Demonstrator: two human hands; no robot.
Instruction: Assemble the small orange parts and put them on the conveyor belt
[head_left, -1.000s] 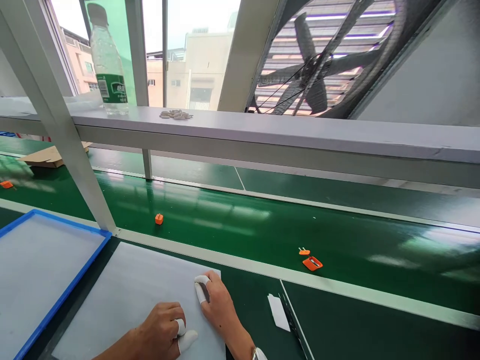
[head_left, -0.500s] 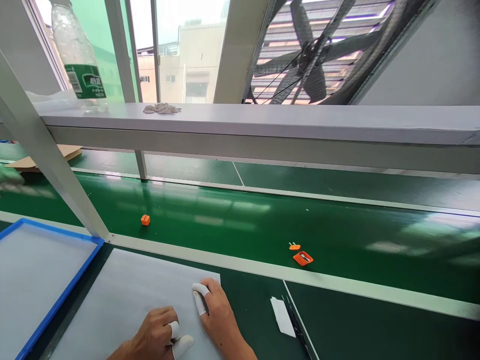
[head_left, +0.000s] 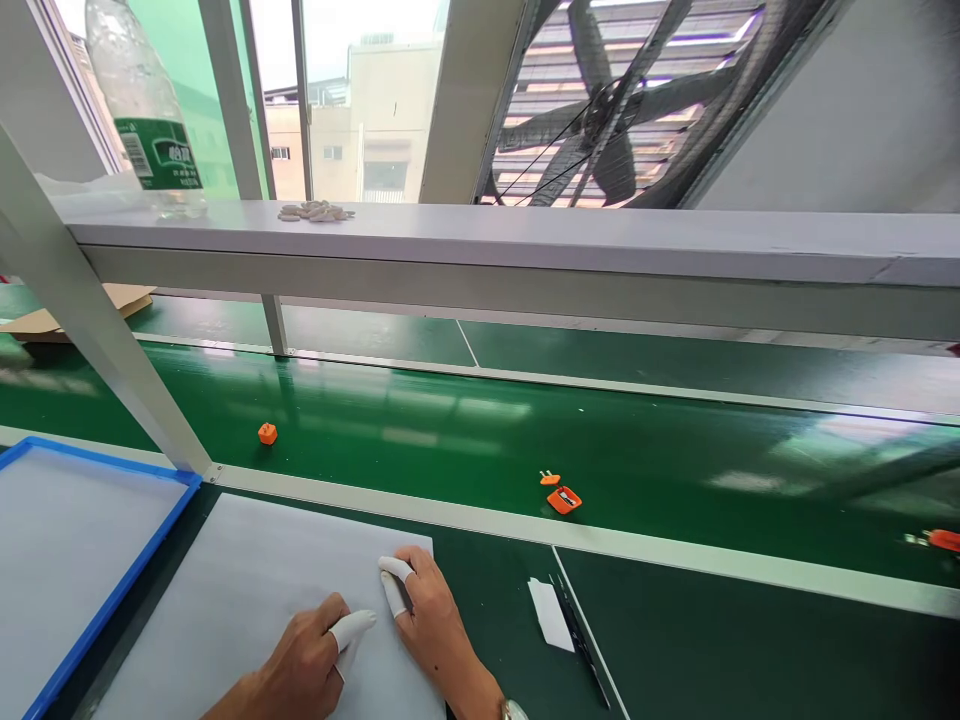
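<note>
My left hand (head_left: pixel 304 645) is over the white sheet (head_left: pixel 247 570), the other fingers curled in. Its index finger points right in a white finger cot (head_left: pixel 352 628), with the covered thumb close beneath. Whatever may be between them is hidden. At the sheet's right edge rests my right hand (head_left: pixel 435 615). Its thumb and index finger, both in white cots, bend together at the tips; I cannot make out anything in the pinch. A small gap separates the two hands.
Beyond the pale rail, the green belt (head_left: pixel 420 420) bears an orange cube-like piece (head_left: pixel 268 433), an orange sharpener-like piece (head_left: pixel 564 499) and an orange piece with prongs (head_left: pixel 550 479). Another orange piece (head_left: pixel 943 540) is at far right. A blue-framed tray (head_left: pixel 112 455) lies left; a white card (head_left: pixel 550 614) right.
My left index finger has straightened to the right, and the thumb now lies beneath it. The orange pieces on the belt have shifted left, and another has appeared at the right edge.
</note>
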